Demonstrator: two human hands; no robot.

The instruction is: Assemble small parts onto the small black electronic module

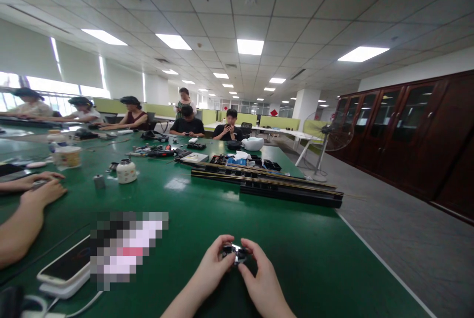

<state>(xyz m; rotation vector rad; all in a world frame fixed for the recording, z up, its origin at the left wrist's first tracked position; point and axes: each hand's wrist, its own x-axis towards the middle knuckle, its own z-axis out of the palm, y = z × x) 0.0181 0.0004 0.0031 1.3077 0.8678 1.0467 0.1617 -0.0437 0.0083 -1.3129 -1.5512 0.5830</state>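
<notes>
Close to me, just above the green table, my two hands hold a small black and silver mechanical part between them. Its exact kind is too small to make out. My left hand grips the part's left side, the thumb lying near its front. On the opposite side, my right hand pinches it between thumb and fingers. The fingertips cover both ends of the part, so only its middle shows.
Long black rails with brass-coloured rods lie ahead. A phone with white cables is at left, near a co-worker's hands. A white jar and a grey block stand beyond. Other people sit around the table.
</notes>
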